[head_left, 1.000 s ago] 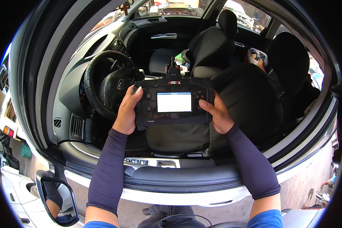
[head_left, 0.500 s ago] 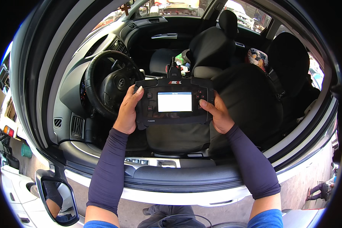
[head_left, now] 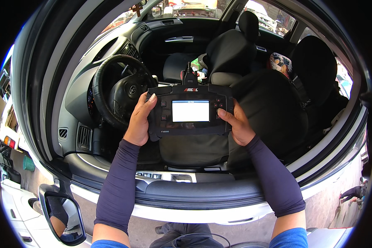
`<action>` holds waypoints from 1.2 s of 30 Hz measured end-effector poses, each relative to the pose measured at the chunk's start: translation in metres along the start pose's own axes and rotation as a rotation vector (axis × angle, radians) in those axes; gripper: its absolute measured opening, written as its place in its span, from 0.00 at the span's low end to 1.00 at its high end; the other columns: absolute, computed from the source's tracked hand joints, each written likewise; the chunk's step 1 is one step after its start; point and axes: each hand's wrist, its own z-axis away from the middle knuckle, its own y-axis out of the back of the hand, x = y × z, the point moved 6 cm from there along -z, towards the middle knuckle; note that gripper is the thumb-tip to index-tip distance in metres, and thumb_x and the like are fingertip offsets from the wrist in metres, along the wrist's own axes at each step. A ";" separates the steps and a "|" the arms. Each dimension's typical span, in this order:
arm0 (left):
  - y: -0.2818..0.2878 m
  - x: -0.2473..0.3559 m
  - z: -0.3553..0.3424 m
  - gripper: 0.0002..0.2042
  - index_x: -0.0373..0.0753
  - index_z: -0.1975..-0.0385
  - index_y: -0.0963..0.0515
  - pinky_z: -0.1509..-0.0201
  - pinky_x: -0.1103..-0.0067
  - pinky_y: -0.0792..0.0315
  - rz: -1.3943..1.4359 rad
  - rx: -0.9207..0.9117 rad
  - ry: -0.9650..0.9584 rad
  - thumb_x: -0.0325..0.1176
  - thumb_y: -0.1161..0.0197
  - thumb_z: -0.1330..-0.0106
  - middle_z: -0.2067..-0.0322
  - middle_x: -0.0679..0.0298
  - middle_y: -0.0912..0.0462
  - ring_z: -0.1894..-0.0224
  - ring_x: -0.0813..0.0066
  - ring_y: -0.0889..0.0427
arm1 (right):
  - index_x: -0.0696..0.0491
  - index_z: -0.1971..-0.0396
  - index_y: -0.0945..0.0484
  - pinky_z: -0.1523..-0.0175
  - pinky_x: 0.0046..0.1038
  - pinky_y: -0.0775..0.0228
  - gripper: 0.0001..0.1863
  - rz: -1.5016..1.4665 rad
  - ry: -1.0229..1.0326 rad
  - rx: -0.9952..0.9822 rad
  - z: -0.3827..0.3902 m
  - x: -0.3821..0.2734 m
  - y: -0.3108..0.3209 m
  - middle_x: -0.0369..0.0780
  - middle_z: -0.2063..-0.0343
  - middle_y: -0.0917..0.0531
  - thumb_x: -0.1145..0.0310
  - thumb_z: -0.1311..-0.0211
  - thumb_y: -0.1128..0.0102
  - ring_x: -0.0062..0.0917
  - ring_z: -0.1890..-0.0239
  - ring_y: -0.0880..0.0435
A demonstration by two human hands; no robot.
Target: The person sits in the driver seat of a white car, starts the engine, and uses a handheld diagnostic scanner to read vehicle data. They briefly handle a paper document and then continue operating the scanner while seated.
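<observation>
I hold a black handheld scanner [head_left: 190,110] with a lit white screen in both hands, above the driver's seat [head_left: 219,140] of a car. My left hand [head_left: 139,120] grips its left edge, thumb beside the left buttons. My right hand [head_left: 235,124] grips the right edge, thumb on the buttons right of the screen. A black cable plug [head_left: 189,78] stands out of the scanner's top edge.
The steering wheel [head_left: 111,93] is just left of the scanner. The open door's window sill [head_left: 186,194] runs below my forearms, and a side mirror [head_left: 62,215] sits at the lower left. Black seats fill the right and back of the cabin.
The scanner and both hands have stayed almost still; the view has only shifted slightly.
</observation>
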 end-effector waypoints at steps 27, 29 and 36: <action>-0.001 0.002 0.001 0.18 0.36 0.40 0.31 0.46 0.75 0.15 -0.012 0.002 0.000 0.41 0.47 0.19 0.48 0.60 0.19 0.49 0.75 0.14 | 0.53 0.30 0.35 0.35 0.26 0.35 0.34 0.004 -0.015 -0.012 0.001 0.002 -0.001 0.36 0.43 0.23 0.58 0.30 0.32 0.19 0.42 0.26; -0.001 0.002 0.001 0.18 0.36 0.40 0.31 0.47 0.75 0.15 -0.014 0.003 0.000 0.41 0.47 0.19 0.47 0.60 0.19 0.49 0.75 0.14 | 0.53 0.30 0.34 0.34 0.26 0.36 0.33 0.013 -0.006 -0.008 0.001 0.001 -0.001 0.36 0.43 0.23 0.58 0.30 0.33 0.19 0.41 0.26; -0.001 0.002 0.000 0.17 0.36 0.40 0.31 0.46 0.75 0.16 0.002 0.001 -0.006 0.41 0.47 0.19 0.48 0.60 0.19 0.48 0.76 0.15 | 0.54 0.31 0.34 0.33 0.26 0.37 0.33 -0.003 -0.002 -0.022 0.001 0.003 -0.001 0.36 0.43 0.23 0.59 0.29 0.33 0.19 0.40 0.26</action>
